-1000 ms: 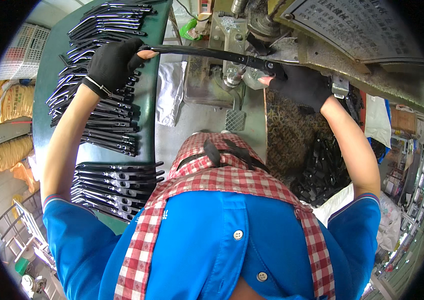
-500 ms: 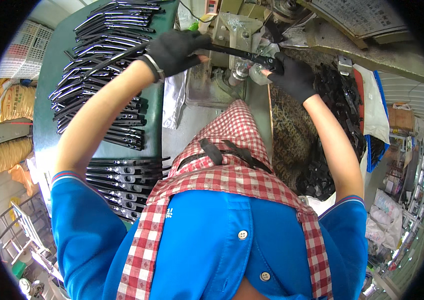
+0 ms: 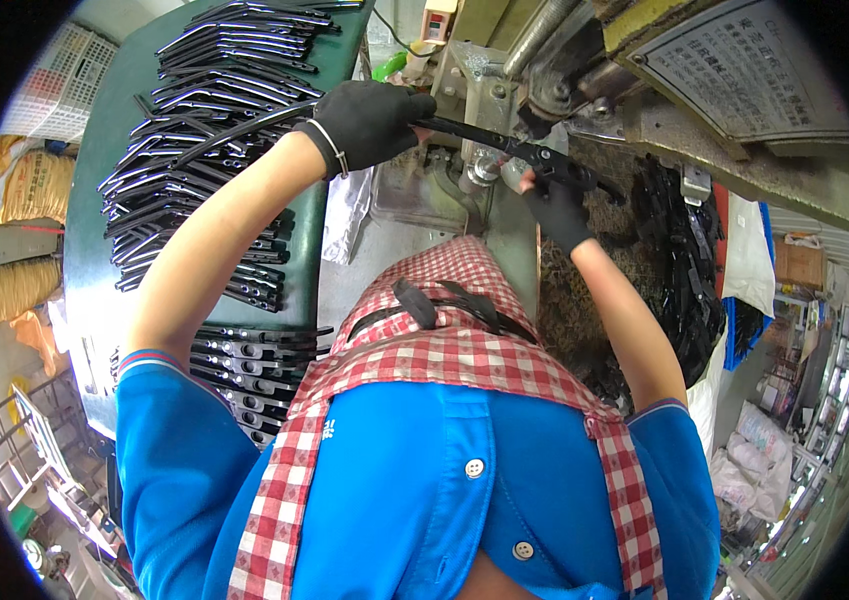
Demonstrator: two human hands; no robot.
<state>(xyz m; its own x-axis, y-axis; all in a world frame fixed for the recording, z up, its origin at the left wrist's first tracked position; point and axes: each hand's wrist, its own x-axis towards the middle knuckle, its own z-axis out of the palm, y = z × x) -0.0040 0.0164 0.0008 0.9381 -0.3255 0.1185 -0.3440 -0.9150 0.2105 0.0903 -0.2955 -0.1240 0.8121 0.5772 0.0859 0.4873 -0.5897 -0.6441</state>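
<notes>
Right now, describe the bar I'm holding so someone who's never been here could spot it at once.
Find the dark green table at the left, spread with rows of black bars. Reaching rightward from over them, one long black bar runs through the left hand to the right hand. Unlike its neighbours lying on the table, this one is held up.

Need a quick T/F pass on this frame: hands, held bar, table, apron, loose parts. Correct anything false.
1. The left hand and right hand hold one long black bar. True.
2. Only the left hand is gloved. False: both are, in black.
3. Many black parts lie on the green table. True.
4. The green table is on the person's right. False: it is on the left.
5. The apron is plain white. False: it is red-and-white checked.
</notes>
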